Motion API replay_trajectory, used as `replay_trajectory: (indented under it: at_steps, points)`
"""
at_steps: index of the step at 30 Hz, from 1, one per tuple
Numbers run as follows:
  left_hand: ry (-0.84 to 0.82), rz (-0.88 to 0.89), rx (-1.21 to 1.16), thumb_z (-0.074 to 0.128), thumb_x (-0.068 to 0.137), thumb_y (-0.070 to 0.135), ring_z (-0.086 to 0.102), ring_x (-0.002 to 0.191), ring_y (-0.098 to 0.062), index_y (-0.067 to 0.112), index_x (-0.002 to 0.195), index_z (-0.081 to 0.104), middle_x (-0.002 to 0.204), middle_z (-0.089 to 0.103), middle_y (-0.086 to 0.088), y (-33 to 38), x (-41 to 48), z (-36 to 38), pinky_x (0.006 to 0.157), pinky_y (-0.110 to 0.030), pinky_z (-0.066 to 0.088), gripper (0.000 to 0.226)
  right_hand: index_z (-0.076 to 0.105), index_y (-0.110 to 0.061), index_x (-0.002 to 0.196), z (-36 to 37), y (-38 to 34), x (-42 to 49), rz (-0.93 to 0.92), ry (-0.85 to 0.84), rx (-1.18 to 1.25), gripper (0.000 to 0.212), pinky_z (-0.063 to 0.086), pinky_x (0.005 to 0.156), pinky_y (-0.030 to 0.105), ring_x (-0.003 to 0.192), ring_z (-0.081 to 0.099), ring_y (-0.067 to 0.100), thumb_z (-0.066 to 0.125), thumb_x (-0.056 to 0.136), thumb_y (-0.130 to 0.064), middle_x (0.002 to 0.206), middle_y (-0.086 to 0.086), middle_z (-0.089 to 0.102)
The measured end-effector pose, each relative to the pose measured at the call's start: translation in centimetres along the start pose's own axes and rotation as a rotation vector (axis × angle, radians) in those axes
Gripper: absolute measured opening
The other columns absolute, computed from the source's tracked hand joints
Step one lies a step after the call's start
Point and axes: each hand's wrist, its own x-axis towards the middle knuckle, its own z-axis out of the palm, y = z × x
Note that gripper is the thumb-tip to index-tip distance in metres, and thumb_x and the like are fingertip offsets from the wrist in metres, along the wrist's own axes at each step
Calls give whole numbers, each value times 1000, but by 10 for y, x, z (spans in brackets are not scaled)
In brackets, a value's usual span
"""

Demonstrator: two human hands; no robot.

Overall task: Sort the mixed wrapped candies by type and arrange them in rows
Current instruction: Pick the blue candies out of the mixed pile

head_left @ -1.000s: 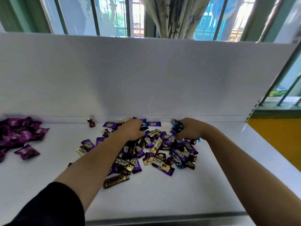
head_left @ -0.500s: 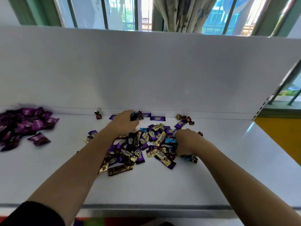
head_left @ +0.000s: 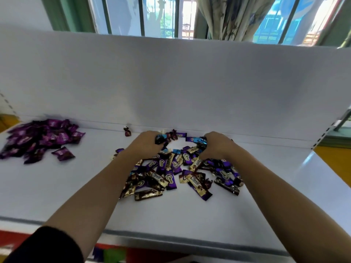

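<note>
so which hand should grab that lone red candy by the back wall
Left, probably: the left hand sits just beside the red candy, while the right hand is across the pile. Both grip blue candies, though.

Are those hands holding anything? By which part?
Both. The left hand grips a bunch of blue-wrapped candies; the right hand grips another bunch. Where on each wrapper cannot be told.
</note>
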Motion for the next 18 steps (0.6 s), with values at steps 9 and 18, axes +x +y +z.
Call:
replay_trajectory:
  at_steps: [9,18]
  points:
    - [-372,90,235,55,87,13,64,87,-22,14,98,70,96,68,-6,-13,37,4,82,-42,55,19,61,-7,98,29,-39,64,-118,-86,-24,34,42,65,27,77,53,21,72,80,-33,100,11,63]
    - [-537,173,406,67,86,25,56,107,-27,16,119,60,119,58,-9,-1,61,-5,91,-36,46,35,66,-8,107,23,-40,89,-146,-284,-67,47,42,72,27,84,56,22,81,71,-34,96,5,61]
